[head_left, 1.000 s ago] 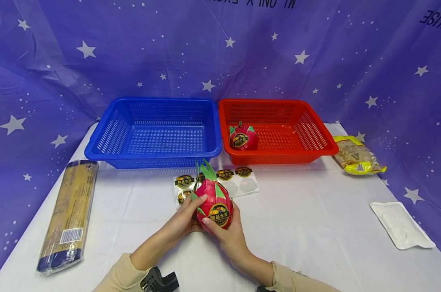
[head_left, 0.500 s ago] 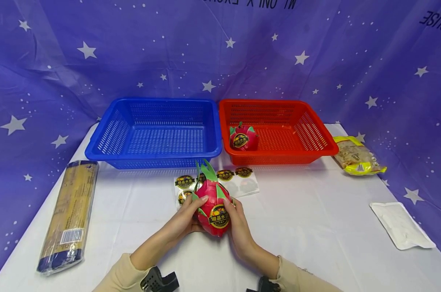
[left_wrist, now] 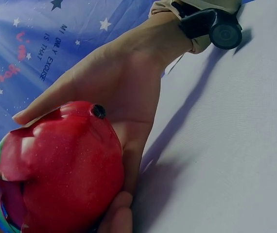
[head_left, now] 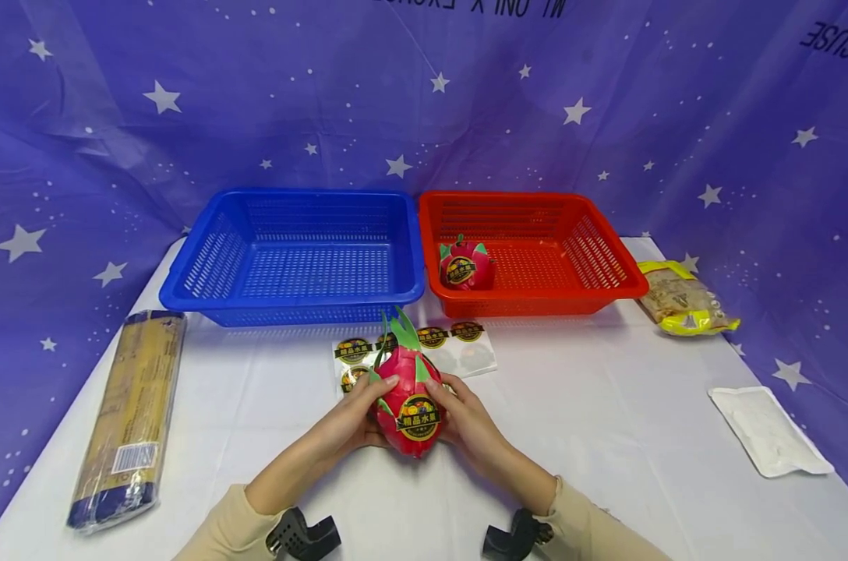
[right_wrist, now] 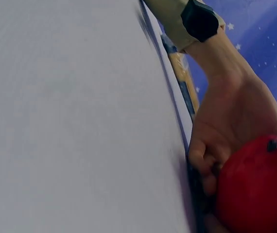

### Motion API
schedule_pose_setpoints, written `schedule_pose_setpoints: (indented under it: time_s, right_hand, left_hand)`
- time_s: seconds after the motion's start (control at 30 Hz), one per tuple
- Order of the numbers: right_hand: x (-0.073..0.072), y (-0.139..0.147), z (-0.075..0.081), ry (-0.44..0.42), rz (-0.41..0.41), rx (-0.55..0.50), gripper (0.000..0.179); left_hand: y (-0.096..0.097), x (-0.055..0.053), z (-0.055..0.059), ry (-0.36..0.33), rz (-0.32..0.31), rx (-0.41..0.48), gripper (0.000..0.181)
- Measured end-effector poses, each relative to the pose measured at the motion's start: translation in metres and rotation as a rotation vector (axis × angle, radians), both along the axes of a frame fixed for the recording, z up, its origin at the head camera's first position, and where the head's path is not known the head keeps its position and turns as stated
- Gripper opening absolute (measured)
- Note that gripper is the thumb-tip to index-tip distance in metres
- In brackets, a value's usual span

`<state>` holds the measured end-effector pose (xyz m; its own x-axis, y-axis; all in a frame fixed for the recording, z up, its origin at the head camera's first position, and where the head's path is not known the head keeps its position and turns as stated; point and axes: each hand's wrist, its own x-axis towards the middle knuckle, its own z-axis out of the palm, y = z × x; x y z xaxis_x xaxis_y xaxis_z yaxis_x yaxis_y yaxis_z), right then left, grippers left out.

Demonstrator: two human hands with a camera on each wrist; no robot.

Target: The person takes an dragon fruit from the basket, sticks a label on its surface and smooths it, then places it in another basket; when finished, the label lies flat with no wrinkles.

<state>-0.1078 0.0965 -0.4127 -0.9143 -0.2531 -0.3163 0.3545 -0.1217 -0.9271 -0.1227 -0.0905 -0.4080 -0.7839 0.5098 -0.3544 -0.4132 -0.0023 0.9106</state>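
Both hands hold a red dragon fruit with green leaf tips above the white table, its leafy end pointing away from me. A round black and gold sticker sits on its upper face, near the lower end. My left hand grips the left side, thumb on top and fingers underneath. On the other side my right hand grips it, its thumb lying just above the sticker. In the left wrist view the fruit rests against the palm and fingers. Behind it lies a sticker sheet, partly covered by the fruit.
At the back stand a blue basket and a red basket, the red one holding another stickered dragon fruit. A long noodle pack lies left. Right are a yellow-edged food bag and a white packet.
My right thumb has left the sticker and moved up to the fruit's right side, the wrist swinging outward to the right. The fruit's lower tip has come into sight. The left hand keeps its grip.
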Motion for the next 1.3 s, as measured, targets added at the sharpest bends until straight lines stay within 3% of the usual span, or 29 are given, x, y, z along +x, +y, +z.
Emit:
schedule_pose_setpoints:
  time_s: [0.23, 0.37, 0.53, 0.63, 0.73, 0.87, 0.93, 1.1, 1.3]
  right_hand:
    - [0.0, 0.013, 0.001, 0.027, 0.084, 0.017, 0.058]
    - [0.002, 0.018, 0.003, 0.049, 0.076, 0.016, 0.057]
    - [0.008, 0.026, 0.011, 0.086, 0.05, -0.027, 0.035]
    - [0.013, 0.034, 0.018, 0.12, 0.048, -0.027, 0.022]
    - [0.018, 0.042, 0.027, 0.162, 0.028, -0.013, 0.018]
    - [0.023, 0.053, 0.037, 0.209, 0.0, -0.019, 0.02]
    - [0.024, 0.056, 0.039, 0.23, -0.006, -0.033, 0.02]
    - [0.025, 0.064, 0.04, 0.245, -0.033, -0.075, 0.022]
    - [0.025, 0.073, 0.041, 0.246, -0.069, -0.097, 0.027]
  left_hand:
    - [0.001, -0.002, 0.001, 0.005, -0.05, -0.008, 0.06]
    - [0.003, -0.004, 0.004, 0.024, -0.107, -0.003, 0.062]
    - [0.008, -0.006, 0.015, 0.07, -0.184, -0.043, 0.084]
    - [0.014, -0.008, 0.022, 0.114, -0.221, -0.085, 0.081]
    - [0.025, -0.015, 0.028, 0.162, -0.153, -0.115, 0.072]
    - [0.043, -0.032, 0.037, 0.252, 0.075, -0.146, 0.061]
    - [0.052, -0.04, 0.041, 0.339, 0.137, -0.183, 0.057]
    - [0.07, -0.055, 0.043, 0.574, 0.166, -0.333, 0.059]
    - [0.087, -0.074, 0.034, 0.609, 0.255, -0.425, 0.063]
